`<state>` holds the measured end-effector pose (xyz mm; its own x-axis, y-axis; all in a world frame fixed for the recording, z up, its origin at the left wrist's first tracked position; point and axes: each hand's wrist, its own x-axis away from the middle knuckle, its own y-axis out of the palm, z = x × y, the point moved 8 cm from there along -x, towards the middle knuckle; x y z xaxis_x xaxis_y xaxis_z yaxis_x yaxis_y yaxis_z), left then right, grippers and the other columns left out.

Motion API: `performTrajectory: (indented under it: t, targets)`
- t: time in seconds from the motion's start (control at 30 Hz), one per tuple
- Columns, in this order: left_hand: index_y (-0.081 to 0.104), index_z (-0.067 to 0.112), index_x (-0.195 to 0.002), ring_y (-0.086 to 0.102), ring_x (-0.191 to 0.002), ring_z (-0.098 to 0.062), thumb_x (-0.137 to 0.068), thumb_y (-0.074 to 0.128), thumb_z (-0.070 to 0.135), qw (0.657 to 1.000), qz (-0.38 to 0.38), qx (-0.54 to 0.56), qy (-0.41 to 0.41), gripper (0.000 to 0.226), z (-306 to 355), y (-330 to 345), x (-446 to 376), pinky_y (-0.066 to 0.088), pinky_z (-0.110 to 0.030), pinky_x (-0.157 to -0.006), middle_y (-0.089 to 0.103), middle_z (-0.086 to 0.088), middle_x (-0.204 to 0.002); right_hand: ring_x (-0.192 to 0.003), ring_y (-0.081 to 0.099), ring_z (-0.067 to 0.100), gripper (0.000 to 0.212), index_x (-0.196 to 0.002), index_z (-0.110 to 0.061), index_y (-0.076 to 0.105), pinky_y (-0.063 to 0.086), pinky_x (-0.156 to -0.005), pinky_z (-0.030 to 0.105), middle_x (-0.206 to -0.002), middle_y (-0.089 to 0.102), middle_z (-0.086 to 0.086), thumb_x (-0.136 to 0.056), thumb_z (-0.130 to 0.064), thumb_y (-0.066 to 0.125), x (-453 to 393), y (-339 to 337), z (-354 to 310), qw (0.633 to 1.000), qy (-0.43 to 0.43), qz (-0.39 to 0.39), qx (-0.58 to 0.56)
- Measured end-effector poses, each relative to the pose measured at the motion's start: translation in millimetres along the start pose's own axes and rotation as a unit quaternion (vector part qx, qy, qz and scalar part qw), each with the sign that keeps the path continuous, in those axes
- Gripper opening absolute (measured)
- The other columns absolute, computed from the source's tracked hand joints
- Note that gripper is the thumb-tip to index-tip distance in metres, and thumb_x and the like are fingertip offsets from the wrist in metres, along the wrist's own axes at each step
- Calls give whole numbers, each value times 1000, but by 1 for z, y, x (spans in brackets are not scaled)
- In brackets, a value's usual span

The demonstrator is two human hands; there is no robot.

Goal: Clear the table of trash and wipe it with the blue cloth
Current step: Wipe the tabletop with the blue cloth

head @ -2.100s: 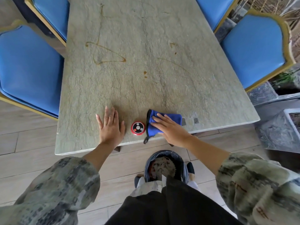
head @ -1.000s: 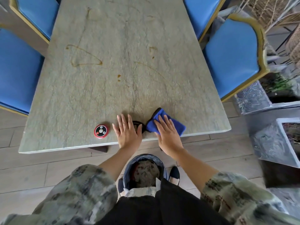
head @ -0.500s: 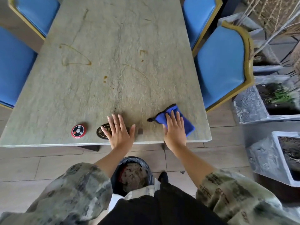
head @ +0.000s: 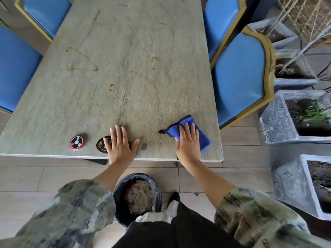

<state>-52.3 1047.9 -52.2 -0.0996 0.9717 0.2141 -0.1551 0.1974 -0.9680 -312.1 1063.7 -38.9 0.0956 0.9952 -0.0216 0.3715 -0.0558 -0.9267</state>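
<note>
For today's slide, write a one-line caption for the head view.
Right hand presses the blue cloth flat near the table corner; left hand rests beside it.

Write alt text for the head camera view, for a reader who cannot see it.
A person's right hand presses a blue cloth flat near the stone table's near right corner, while the left hand rests flat beside a red call button. Brown streaks mark the tabletop; a full bin stands below.
</note>
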Motion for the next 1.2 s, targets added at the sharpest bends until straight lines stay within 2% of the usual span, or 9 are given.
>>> performTrajectory:
  t: [0.13, 0.2, 0.33, 0.4, 0.57, 0.67, 0.8, 1.0, 1.2]
  targets:
    - [-9, 18, -151, -26, -143, -18, -92, 10, 65, 1000, -1, -4, -13, 78, 0, 2, -1, -12, -52, -116, -17, -1, -159, -143, 23, 32, 51, -141, -9, 42, 22, -116, 50, -150, 36, 11, -93, -22, 53, 22, 12, -30, 989, -140, -46, -11]
    - [-9, 19, -151, -27, -143, -19, -92, 9, 64, 1000, 6, -7, -18, 77, 1, 2, -3, -12, -52, -116, -17, -1, -159, -144, 21, 26, 50, -141, -12, 42, 21, -117, 47, -150, 37, 7, -93, -23, 51, 32, 6, -17, 982, -179, -52, -5]
    - [-7, 19, -152, -26, -143, -20, -92, 10, 65, 1000, 13, -8, -19, 78, 0, 3, -2, -12, -51, -116, -15, -2, -159, -146, 14, 21, 51, -144, -16, 37, 13, -119, 41, -154, 31, 4, -96, -33, 34, 33, -19, 51, 996, -91, -18, 6]
    - [-6, 19, -152, -25, -143, -20, -91, 10, 66, 1000, 19, -5, -19, 78, 0, 2, -2, -13, -50, -116, -14, -2, -160, -146, 12, 22, 48, -144, -16, 35, 11, -120, 41, -155, 26, 5, -98, -31, 34, 26, -27, 75, 999, -39, -4, 12]
    - [-4, 19, -152, -24, -144, -20, -91, 5, 67, 999, 29, -3, -19, 78, 0, 2, -2, -13, -50, -116, -11, -2, -160, -146, 11, 30, 46, -143, -13, 36, 7, -120, 44, -155, 26, 10, -100, -28, 37, 9, -24, 64, 999, 45, 3, 19]
    - [-5, 18, -151, -23, -144, -20, -93, 5, 64, 999, 35, 0, -33, 75, 0, 2, -3, -13, -49, -116, -12, -2, -160, -145, 15, 31, 49, -143, -14, 38, 14, -118, 47, -154, 29, 9, -98, -33, 34, 15, -16, 43, 999, -33, -31, 12]
    - [-3, 11, -152, -19, -145, -21, -95, 10, 58, 995, 54, 35, -72, 74, 1, -2, -1, -11, -47, -117, -11, -5, -160, -146, 15, 20, 51, -142, -16, 40, 17, -118, 43, -153, 31, 1, -96, -36, 33, 28, -17, 44, 986, -151, -63, 7]
    - [2, 5, -151, -10, -147, -27, -95, 16, 59, 976, 74, 85, -185, 79, 2, -7, -1, -6, -49, -118, -2, -13, -160, -145, 15, 23, 57, -144, -15, 37, 12, -119, 41, -154, 29, 6, -95, -41, 25, -1, -35, 86, 999, -39, -15, 5]
    - [5, 7, -151, -12, -147, -26, -95, 16, 59, 963, 87, 91, -240, 77, 0, -5, -3, -8, -49, -118, -2, -8, -160, -143, 22, 34, 56, -139, -10, 43, 16, -118, 47, -150, 36, 14, -96, -38, 23, -42, -26, 69, 999, 8, -8, 33]
